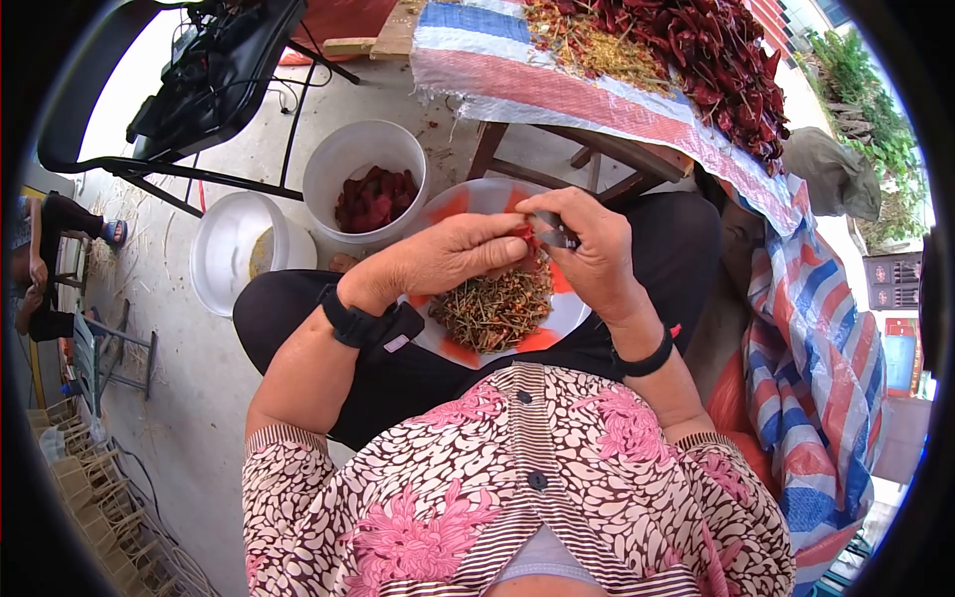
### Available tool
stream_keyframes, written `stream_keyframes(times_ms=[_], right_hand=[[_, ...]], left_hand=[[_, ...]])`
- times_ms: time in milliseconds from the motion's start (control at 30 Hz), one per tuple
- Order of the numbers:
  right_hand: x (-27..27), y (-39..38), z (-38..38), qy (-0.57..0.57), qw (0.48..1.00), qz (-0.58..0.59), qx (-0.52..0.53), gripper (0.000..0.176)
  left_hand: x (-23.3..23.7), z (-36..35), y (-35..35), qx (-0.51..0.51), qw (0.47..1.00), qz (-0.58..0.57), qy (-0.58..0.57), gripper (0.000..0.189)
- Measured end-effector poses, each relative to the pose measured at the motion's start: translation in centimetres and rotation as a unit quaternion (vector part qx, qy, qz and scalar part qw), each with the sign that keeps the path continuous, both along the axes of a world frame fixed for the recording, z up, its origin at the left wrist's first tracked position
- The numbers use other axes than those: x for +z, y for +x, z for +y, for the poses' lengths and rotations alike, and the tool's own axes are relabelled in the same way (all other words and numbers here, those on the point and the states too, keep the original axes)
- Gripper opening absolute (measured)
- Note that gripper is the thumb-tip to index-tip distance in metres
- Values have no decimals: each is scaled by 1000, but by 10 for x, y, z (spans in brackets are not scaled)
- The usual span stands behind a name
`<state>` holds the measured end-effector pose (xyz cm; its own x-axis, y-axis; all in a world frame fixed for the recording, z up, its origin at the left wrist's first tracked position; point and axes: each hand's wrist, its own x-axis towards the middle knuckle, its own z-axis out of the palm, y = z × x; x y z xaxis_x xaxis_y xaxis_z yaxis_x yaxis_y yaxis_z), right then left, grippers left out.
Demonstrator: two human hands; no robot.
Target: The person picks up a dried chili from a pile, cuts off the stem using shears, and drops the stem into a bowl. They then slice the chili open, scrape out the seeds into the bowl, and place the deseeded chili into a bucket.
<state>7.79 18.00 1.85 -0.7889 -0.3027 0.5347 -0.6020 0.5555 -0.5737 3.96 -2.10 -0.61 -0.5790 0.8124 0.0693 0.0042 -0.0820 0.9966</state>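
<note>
1. The left hand (463, 254) had its fingers pinched shut on a small red chili (520, 235), just above the far side of a plate (476, 189).
2. The right hand (589, 249) was curled tight round a small dark tool (553, 237) whose tip met the chili; what kind of tool it was could not be told.
3. The plate rested on the person's lap, and a heap of thin stems (492, 308) lay on it beneath both hands.
4. A white bucket (363, 149) stood on the floor just beyond the plate, with red chilies in its bottom.
5. A 2nd white tub (231, 249) sat beside that bucket, to its left.
6. A wooden table (617, 159), covered by a striped sheet (557, 85), carried a big pile of dried chilies (716, 50).
7. The floor (179, 398) was bare concrete, strewn with bits of straw.
8. A black folding chair (199, 90) stood further off to the left, and another person (40, 259) sat at the far left edge.
9. Green plants (870, 129) grew beyond the table on the right.
</note>
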Motion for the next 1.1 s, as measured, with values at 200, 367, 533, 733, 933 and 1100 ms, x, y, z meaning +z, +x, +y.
stream_keyframes(times_ms=[200, 367, 533, 733, 933, 1100], right_hand=[[4, 3, 3, -143, 982, -119, -19, 27], [6, 0, -1, -82, 995, -46, 22, 30], [2, 2, 3, 2, 999, -32, 5, 33], [-3, 1, 4, 39, 999, -35, 7, 30], [-6, 2, 5, -85, 977, -194, 1, 16], [-15, 0, 4, -211, 938, -274, -5, 13]], left_hand=[[6, -4, -6, -6, 997, -74, -3, 38], [-5, -2, -6, -10, 994, -101, 38, 37], [-12, 0, -5, 25, 991, 129, -20, 37], [-4, -3, -3, 7, 996, 38, -81, 24], [0, -3, -4, -13, 997, -36, -64, 28], [-2, -1, -4, 21, 998, -47, -45, 30]])
